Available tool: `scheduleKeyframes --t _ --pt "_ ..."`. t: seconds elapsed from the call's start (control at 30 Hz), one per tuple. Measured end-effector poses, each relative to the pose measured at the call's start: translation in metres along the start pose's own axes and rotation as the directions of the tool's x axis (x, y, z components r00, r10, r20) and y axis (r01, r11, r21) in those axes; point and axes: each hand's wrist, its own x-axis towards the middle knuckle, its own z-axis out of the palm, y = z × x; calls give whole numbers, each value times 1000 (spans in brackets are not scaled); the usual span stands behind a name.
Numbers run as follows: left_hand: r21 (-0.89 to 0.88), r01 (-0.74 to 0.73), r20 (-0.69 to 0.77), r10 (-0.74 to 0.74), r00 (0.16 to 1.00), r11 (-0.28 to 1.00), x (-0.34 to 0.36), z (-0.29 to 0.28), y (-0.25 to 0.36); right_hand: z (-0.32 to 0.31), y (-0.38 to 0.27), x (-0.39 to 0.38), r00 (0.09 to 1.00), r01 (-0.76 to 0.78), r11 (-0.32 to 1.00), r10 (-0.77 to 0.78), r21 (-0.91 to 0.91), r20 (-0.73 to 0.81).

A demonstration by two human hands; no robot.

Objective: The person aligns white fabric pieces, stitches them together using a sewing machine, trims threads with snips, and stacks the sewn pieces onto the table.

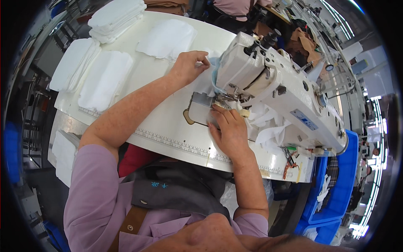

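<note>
A white industrial sewing machine (289, 96) stands on a pale worktable with a ruler strip (176, 145). My left hand (189, 67) is raised left of the machine head, fingers pinched on thin white fabric (205, 84) beside a pale blue strip (215, 73). My right hand (226, 130) lies low by the needle area, fingers slightly bent and thumb apart, fingertips on the metal plate (201, 103) at the presser foot; what is under them is partly hidden. Loose white strips (270, 134) bunch right of that hand.
Stacked white pieces (113, 19) (71, 63) (103, 82) (166, 38) lie at left and back; more (63, 157) sit at lower left. Blue bins (344, 180) stand at right. Scissors or small tools (289, 157) lie by the front edge. Behind are another person (235, 9) and brown fabric (304, 44).
</note>
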Motion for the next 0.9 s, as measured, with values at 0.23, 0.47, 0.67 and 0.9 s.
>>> scheduleKeyframes --t 0.23,0.47,0.67,0.9 --pt "28 19 -214 -13 977 999 50 -81 -31 -2 -4 2 1000 16 1000 -16 -13 -7" --pt "350 282 -46 -285 958 893 46 -70 -22 -2 -4 4 1000 -10 1000 10 -15 22" --pt "761 -98 83 54 995 641 28 -12 -2 -1 -6 9 1000 -6 1000 6 -7 13" --pt "184 -128 -126 153 980 975 59 -21 -14 -1 -7 7 1000 -18 1000 19 -11 24"
